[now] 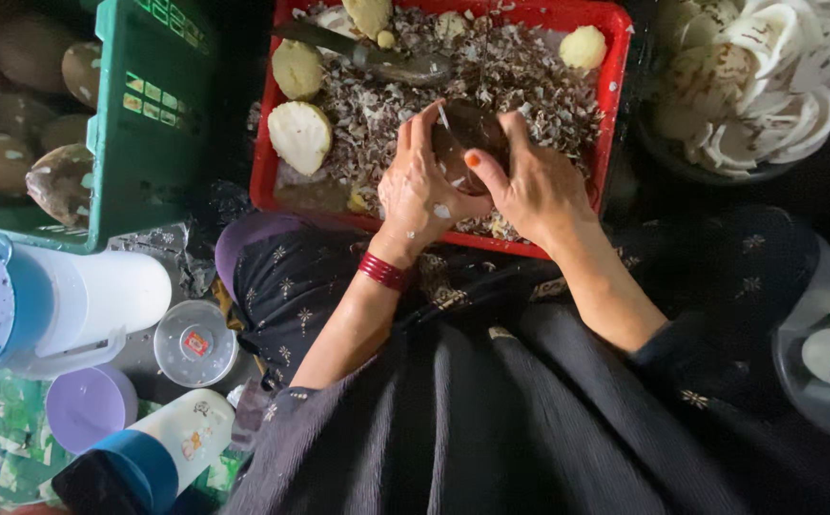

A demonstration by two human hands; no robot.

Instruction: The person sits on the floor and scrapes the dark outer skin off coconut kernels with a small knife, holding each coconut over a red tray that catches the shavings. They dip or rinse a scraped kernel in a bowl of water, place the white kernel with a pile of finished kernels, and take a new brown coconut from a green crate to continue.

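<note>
In the head view, a lap in dark cloth [491, 420] lies closest, and just beyond it the left hand [421, 195], with red bangles [383, 272] at its wrist, and the right hand [536, 186] meet over the near edge of a red tray [615, 67]. Between them sits a dark brown, rounded coconut piece [467, 133], its shell smooth and flecked with white scraps; the fingers of both hands are curled tightly round it, left from the side, right thumb pressed across its front. The tray holds brown shavings [529, 81], pale peeled chunks [300, 135] and a knife [367, 52], with a green crate [143, 124] left and a bowl of white slices [768, 86] right.
</note>
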